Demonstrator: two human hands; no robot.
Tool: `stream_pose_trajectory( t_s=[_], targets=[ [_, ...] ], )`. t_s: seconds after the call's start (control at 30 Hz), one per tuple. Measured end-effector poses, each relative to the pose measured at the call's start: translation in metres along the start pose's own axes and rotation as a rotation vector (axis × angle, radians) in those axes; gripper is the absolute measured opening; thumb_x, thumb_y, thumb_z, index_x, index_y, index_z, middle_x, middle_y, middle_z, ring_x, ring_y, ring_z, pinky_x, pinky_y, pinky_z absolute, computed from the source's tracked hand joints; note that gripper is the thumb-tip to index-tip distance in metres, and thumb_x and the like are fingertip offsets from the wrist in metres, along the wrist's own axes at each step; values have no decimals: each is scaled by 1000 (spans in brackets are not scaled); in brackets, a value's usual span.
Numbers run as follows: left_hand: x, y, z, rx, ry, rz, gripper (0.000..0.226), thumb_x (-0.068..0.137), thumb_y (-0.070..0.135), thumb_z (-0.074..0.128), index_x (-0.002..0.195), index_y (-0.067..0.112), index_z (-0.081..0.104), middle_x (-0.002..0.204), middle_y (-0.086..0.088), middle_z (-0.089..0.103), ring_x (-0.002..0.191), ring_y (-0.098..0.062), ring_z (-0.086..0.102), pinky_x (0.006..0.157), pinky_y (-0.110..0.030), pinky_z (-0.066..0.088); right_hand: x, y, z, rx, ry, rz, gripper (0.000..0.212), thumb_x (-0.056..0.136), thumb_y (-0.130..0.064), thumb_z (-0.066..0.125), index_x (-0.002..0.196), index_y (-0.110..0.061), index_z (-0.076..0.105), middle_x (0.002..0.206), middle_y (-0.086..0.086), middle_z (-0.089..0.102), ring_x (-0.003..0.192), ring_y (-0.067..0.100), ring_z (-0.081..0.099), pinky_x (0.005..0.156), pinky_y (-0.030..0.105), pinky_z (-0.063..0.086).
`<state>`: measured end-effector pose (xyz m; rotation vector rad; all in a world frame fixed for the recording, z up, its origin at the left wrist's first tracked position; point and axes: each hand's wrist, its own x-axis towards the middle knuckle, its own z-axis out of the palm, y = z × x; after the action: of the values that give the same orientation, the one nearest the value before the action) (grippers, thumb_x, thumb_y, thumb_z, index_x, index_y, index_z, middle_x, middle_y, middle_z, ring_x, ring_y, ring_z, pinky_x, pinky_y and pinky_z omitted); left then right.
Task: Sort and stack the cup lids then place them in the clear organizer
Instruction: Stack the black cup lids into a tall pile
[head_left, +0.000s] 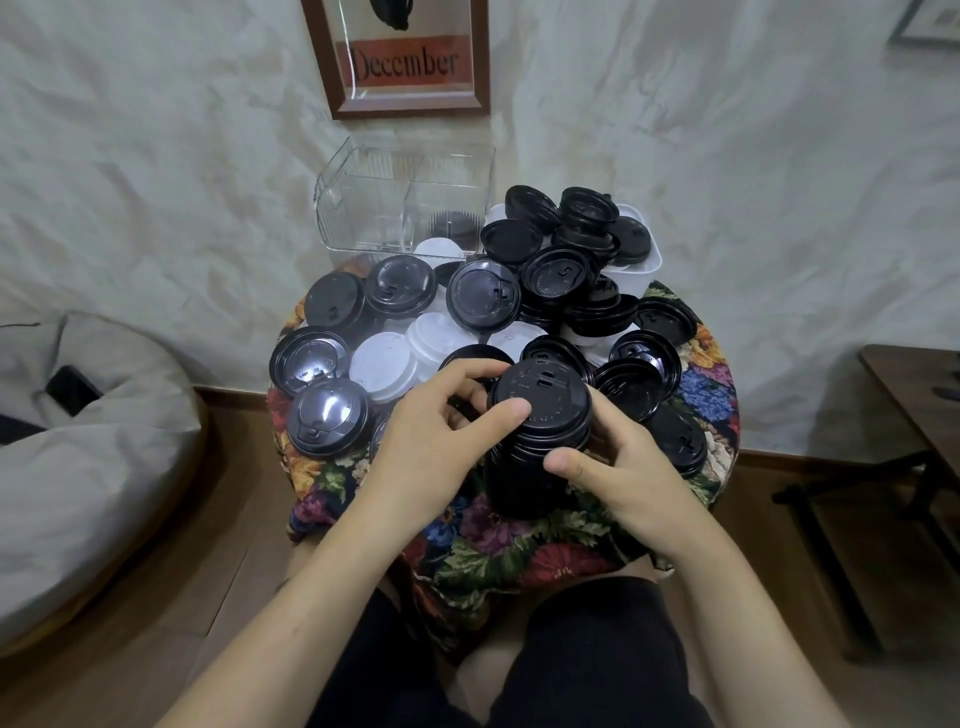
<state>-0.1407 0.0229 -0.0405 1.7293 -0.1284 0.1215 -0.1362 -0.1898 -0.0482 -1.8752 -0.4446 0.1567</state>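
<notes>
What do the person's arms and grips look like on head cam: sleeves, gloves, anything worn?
Both forearms are bare, with no sleeve in view. The left grip and right grip are bare hands: no gloves, rings, watch or wristbands visible. The thumbnails that show are short and unpainted. The only clothing in frame is the black shorts over the lap.

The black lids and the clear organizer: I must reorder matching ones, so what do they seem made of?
Black lids: probably thin moulded plastic, glossy; light glints on their domes and raised marks show. Clear organizer: rigid transparent plastic, perhaps acrylic; the wall shows through and its edges catch light.
</notes>
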Motion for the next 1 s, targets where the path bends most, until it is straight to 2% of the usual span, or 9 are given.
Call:
stream_pose_trajectory(
  t_s=[0.17, 0.27, 0.37, 0.43, 0.57, 0.67, 0.73, 0.83, 1.0],
  targets=[
    [-1, -1, 1, -5, 21, 11, 25, 83, 44, 81, 105, 43, 73, 76, 12, 53, 64, -10, 46, 67, -25, 43, 0, -2, 0, 19, -9, 9, 83, 79, -63, 78, 151, -34, 49, 143, -17, 62, 136, 5, 55, 117, 41, 40],
    [0, -2, 2, -7, 23, -6, 26, 80, 49, 79, 105, 42, 73, 75, 12, 54, 65, -10, 47, 67, -25, 44, -1, 0, 0, 14, 0, 18, 97, 74, -71, 79, 156, -36, 42, 146, -23, 58, 139, 1, 51, 120, 41, 38],
    [0, -4, 3, -18, 16, -19, 27, 80, 48, 78, 104, 39, 74, 74, 12, 53, 64, -10, 47, 66, -23, 43, -3, 1, 1, 38, 10, 36, 99, 79, -54, 82, 160, -45, 27, 144, -36, 53, 138, -7, 48, 119, 32, 39],
    [-1, -4, 5, -22, 14, -21, 26, 80, 46, 78, 105, 37, 74, 75, 12, 53, 64, -9, 46, 66, -22, 42, -4, 0, 1, 27, 7, 30, 91, 85, -46, 83, 159, -46, 29, 145, -31, 55, 137, -4, 51, 118, 33, 41],
    [-3, -4, 6, -4, 0, -20, 26, 81, 48, 76, 105, 39, 72, 78, 12, 53, 67, -8, 46, 70, -23, 44, -3, 1, -1, 19, 6, 7, 83, 81, -59, 77, 154, -43, 41, 147, -21, 57, 137, 4, 53, 118, 43, 41],
    [-5, -5, 6, 18, -4, -6, 26, 81, 50, 76, 104, 40, 70, 81, 13, 53, 70, -7, 47, 70, -20, 44, -4, 1, 1, 8, 21, -22, 86, 78, -77, 69, 152, -42, 41, 144, -27, 56, 136, -2, 52, 112, 30, 41],
    [-6, -4, 6, 41, 0, 5, 25, 81, 50, 75, 104, 42, 70, 89, 13, 58, 73, -5, 49, 71, -17, 44, -3, 1, 2, 4, 31, -23, 80, 82, -71, 70, 151, -41, 42, 141, -28, 58, 134, -4, 52, 108, 23, 41],
    [-7, -5, 5, 74, -16, 30, 25, 84, 51, 72, 108, 46, 67, 108, 13, 66, 89, -3, 60, 81, -18, 46, -2, 2, 2, 1, 32, 0, 67, 89, -49, 71, 150, -40, 44, 137, -31, 59, 131, -6, 54, 104, 13, 43],
    [-11, -11, 5, 10, -149, 33, 52, 92, 52, 65, 142, 39, 58, 136, 15, 65, 130, -7, 59, 111, -39, 47, -2, 1, 1, 7, 25, 2, 65, 90, -44, 70, 149, -40, 45, 137, -28, 60, 131, -4, 54, 103, 11, 43]
  ],
)
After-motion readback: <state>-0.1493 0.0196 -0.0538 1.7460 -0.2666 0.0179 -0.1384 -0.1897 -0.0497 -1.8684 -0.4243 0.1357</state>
